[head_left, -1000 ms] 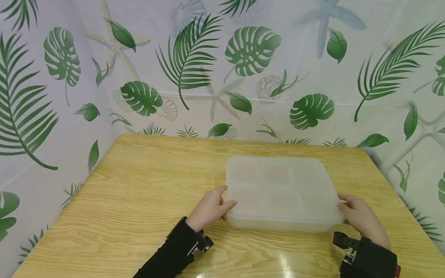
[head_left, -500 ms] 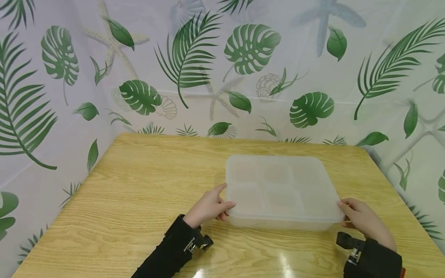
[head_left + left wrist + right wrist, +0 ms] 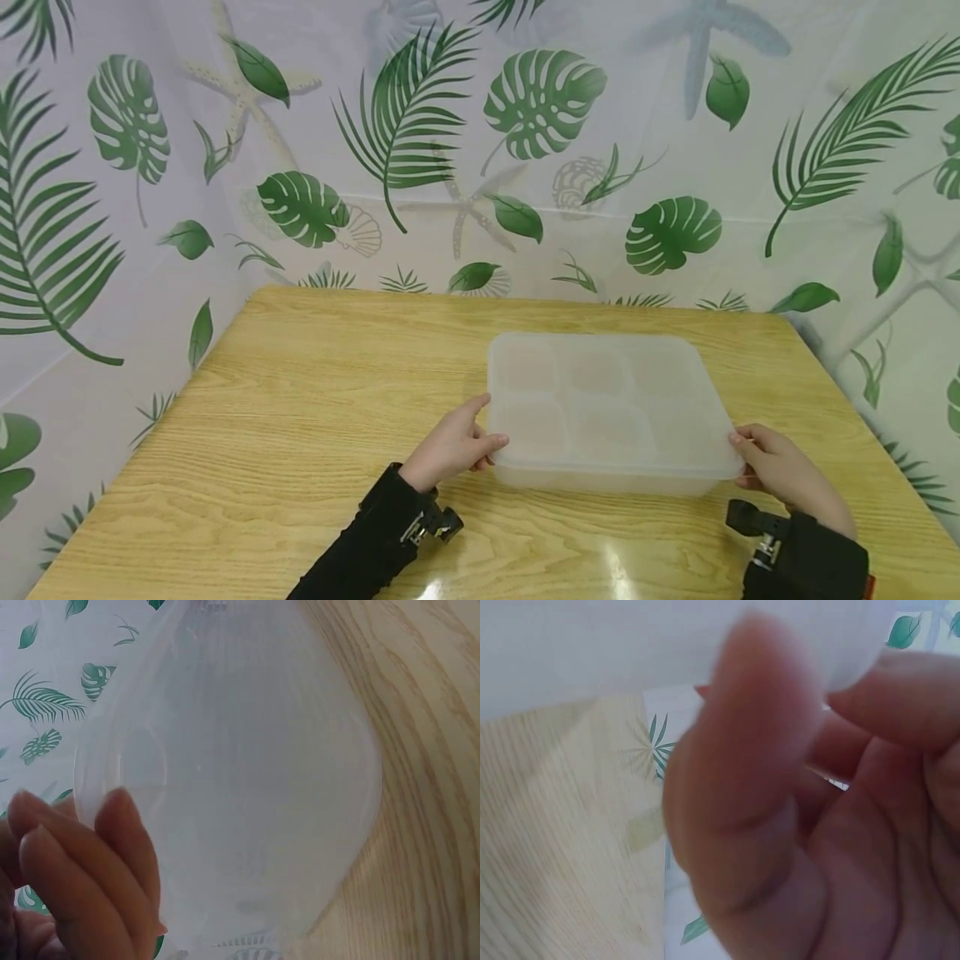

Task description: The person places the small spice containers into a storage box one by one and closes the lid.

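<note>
both hands (image 3: 453, 446) gripping lidded box (image 3: 607, 408)

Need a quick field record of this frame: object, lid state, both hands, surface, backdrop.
object: translucent white rectangular plastic box with six compartments showing through
lid: on
left hand: grips the box's near-left corner, thumb on the lid edge
right hand: grips the box's near-right corner
surface: light wood-grain table
backdrop: white curtain with green leaf print
wrists: black sleeves with clipped-on camera mounts
</note>
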Demonstrator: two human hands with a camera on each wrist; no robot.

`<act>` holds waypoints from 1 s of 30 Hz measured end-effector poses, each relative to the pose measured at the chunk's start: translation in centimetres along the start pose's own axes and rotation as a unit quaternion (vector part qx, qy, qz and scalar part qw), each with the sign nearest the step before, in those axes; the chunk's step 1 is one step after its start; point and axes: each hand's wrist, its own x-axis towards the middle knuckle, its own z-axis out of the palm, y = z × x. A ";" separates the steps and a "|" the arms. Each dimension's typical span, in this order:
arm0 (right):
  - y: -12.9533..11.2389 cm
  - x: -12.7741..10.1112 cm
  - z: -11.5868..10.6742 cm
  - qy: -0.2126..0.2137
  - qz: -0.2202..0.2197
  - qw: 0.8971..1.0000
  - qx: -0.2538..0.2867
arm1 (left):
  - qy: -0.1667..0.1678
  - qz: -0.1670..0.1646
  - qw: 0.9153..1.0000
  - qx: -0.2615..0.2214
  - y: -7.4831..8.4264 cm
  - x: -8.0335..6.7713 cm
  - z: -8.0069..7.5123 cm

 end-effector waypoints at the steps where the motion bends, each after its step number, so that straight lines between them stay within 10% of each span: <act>1: 0.0 0.1 0.0 -0.001 0.000 1.000 -0.005 | -0.001 0.002 1.000 0.000 0.0 0.0 -0.1; 6: -0.5 0.0 -0.2 0.000 0.013 0.998 -0.058 | -0.019 0.019 0.999 0.019 -0.5 -0.2 -0.6; 10: -2.1 -0.9 -0.3 0.040 -0.001 0.988 -0.147 | 0.003 0.033 0.992 0.126 -0.3 -0.2 -1.3; 16: -6.1 -1.1 0.0 0.104 -0.118 0.964 -0.213 | 0.073 0.105 0.951 0.282 0.8 2.1 -3.0; 22: -9.2 1.6 0.7 0.056 -0.186 0.940 -0.279 | 0.046 0.172 0.898 0.401 0.2 5.6 -4.7; 30: -6.1 6.2 -0.7 -0.024 -0.192 0.923 -0.331 | -0.004 0.145 0.887 0.439 -0.4 7.5 -5.4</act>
